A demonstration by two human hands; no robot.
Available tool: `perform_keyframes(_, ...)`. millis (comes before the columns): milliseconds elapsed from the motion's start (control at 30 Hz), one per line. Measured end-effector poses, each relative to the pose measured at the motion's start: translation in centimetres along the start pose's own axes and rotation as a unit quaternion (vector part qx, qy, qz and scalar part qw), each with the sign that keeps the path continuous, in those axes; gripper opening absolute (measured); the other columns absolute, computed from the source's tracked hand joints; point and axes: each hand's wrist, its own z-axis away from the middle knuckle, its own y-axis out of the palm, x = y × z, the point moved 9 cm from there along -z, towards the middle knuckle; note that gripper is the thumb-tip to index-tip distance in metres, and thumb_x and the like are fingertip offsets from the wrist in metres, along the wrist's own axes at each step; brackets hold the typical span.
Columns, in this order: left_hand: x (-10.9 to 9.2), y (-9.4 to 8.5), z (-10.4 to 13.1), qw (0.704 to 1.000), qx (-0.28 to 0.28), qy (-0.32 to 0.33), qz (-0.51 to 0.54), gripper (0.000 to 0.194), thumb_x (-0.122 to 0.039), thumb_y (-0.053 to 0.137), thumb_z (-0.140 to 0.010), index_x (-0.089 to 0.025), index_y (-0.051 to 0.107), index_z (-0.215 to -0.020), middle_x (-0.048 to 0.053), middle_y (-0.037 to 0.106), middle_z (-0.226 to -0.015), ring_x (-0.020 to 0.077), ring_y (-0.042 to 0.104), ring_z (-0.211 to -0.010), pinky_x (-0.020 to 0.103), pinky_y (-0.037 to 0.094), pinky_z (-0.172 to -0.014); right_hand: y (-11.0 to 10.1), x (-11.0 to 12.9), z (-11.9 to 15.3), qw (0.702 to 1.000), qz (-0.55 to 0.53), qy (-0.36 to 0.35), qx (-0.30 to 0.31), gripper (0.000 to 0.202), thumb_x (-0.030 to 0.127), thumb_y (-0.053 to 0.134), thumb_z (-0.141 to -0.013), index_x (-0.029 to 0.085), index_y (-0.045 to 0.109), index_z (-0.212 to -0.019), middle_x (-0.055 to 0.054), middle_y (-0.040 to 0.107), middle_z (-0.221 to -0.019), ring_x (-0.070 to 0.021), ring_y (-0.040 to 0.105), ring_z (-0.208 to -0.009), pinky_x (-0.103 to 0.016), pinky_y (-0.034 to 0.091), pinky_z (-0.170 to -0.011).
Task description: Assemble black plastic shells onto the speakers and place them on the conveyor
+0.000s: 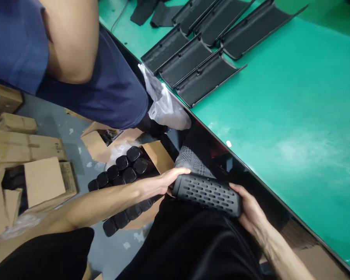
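Over my lap lies a black slotted casing, held between both hands. It is long with rounded edges, and rows of oval slots cover its face. My left hand grips its left end, thumb along the top edge and the other fingers mostly hidden. At the right end my right hand is closed around it, with the fingers partly behind. Just beyond the casing is a grey textured surface, partly covered by it. A carton beside my left forearm holds several black rounded-end pieces.
Several black curved shells lie on the green tabletop. A clear plastic bag hangs at the table edge. Another person's arm and dark blue clothing are at upper left. Cardboard boxes stand on the grey floor.
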Motion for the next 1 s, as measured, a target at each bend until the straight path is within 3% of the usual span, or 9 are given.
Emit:
perform_keyframes(133, -0.1, 0.2, 0.7, 0.995, 0.068, 0.076, 0.023, 0.041, -0.055, 0.080, -0.070, -0.020, 0.071, -0.089, 0.002, 0.070, -0.078, 0.0223, 0.063, -0.075, 0.034, 0.047, -0.071, 0.4, 0.1, 0.7, 1.000, 0.007, -0.019, 0.024, 0.046, 0.039, 0.095, -0.071, 0.020, 0.074, -0.108, -0.008, 0.084, -0.085, -0.0351, 0.083, -0.086, -0.042, 0.070, -0.072)
perform_keyframes(267, 0.8, -0.1, 1.6, 0.980, 0.089, 0.161, 0.071, 0.044, -0.044, 0.088, -0.068, -0.021, 0.067, -0.099, 0.003, 0.073, -0.097, 0.0243, 0.067, -0.096, 0.035, 0.048, -0.085, 1.3, 1.0, 1.7, 0.990, 0.036, -0.106, 0.086, 0.082, 0.044, 0.097, -0.070, 0.023, 0.061, -0.141, -0.010, 0.084, -0.106, -0.0371, 0.081, -0.100, -0.043, 0.067, -0.079)
perform_keyframes(367, 1.0, -1.3, 2.1, 0.970, 0.066, 0.221, 0.079, 0.046, -0.041, 0.086, -0.068, -0.019, 0.064, -0.103, 0.004, 0.070, -0.099, 0.0250, 0.064, -0.100, 0.035, 0.046, -0.088, 0.9, 1.3, 1.9, 0.982, 0.074, -0.146, 0.096, 0.084, 0.052, 0.094, -0.071, 0.024, 0.058, -0.142, -0.013, 0.080, -0.123, -0.0401, 0.076, -0.114, -0.046, 0.063, -0.090)
perform_keyframes(467, -0.3, -1.8, 3.2, 0.959, 0.100, 0.265, -0.023, 0.049, -0.047, 0.084, -0.073, -0.020, 0.064, -0.109, 0.004, 0.069, -0.101, 0.0264, 0.063, -0.102, 0.036, 0.045, -0.087, 0.6, 2.8, 2.6, 0.956, 0.157, -0.230, 0.098, 0.077, 0.059, 0.086, -0.077, 0.027, 0.062, -0.142, -0.012, 0.068, -0.146, -0.0406, 0.064, -0.133, -0.048, 0.054, -0.107)
perform_keyframes(567, -2.9, -1.1, 5.0, 0.915, 0.143, 0.314, -0.209, 0.050, -0.058, 0.084, -0.076, -0.022, 0.068, -0.109, 0.007, 0.071, -0.108, 0.0301, 0.066, -0.103, 0.040, 0.047, -0.088, 2.1, 4.4, 4.3, 0.905, 0.264, -0.306, 0.132, 0.074, 0.062, 0.080, -0.083, 0.032, 0.060, -0.147, -0.008, 0.063, -0.151, -0.0389, 0.059, -0.138, -0.048, 0.047, -0.113)
perform_keyframes(700, -6.7, 1.4, 7.9, 0.822, 0.132, 0.420, -0.361, 0.093, -0.062, 0.098, -0.055, -0.032, 0.067, -0.137, 0.011, 0.075, -0.124, 0.0417, 0.071, -0.111, 0.048, 0.051, -0.094, 6.2, 6.7, 7.7, 0.838, 0.352, -0.370, 0.190, 0.077, 0.061, 0.080, -0.085, 0.033, 0.054, -0.153, -0.010, 0.062, -0.152, -0.0376, 0.061, -0.134, -0.049, 0.050, -0.111)
perform_keyframes(800, -7.2, 3.1, 9.1, 0.784, 0.138, 0.447, -0.409, 0.107, -0.066, 0.098, -0.053, -0.035, 0.060, -0.149, 0.011, 0.075, -0.128, 0.0463, 0.071, -0.115, 0.052, 0.053, -0.095, 8.7, 8.9, 10.4, 0.791, 0.388, -0.416, 0.225, 0.078, 0.058, 0.080, -0.089, 0.033, 0.051, -0.157, -0.011, 0.053, -0.162, -0.0390, 0.056, -0.143, -0.055, 0.043, -0.121)
perform_keyframes(900, -7.6, 3.0, 10.0, 0.793, 0.153, 0.509, -0.298, 0.113, -0.062, 0.100, -0.054, -0.032, 0.056, -0.153, 0.012, 0.069, -0.141, 0.0455, 0.064, -0.131, 0.055, 0.050, -0.109, 8.5, 11.3, 12.3, 0.795, 0.284, -0.478, 0.242, 0.082, 0.064, 0.076, -0.092, 0.039, 0.045, -0.163, -0.008, 0.043, -0.172, -0.0394, 0.044, -0.155, -0.057, 0.040, -0.125)
perform_keyframes(1000, -7.5, 2.5, 10.5, 0.780, 0.216, 0.586, -0.040, 0.113, -0.072, 0.094, -0.058, -0.027, 0.054, -0.154, 0.014, 0.065, -0.149, 0.0445, 0.057, -0.141, 0.057, 0.043, -0.120, 7.0, 10.7, 12.2, 0.817, 0.136, -0.497, 0.260, 0.092, 0.074, 0.074, -0.087, 0.042, 0.039, -0.166, -0.008, 0.040, -0.174, -0.0396, 0.039, -0.158, -0.058, 0.039, -0.126)
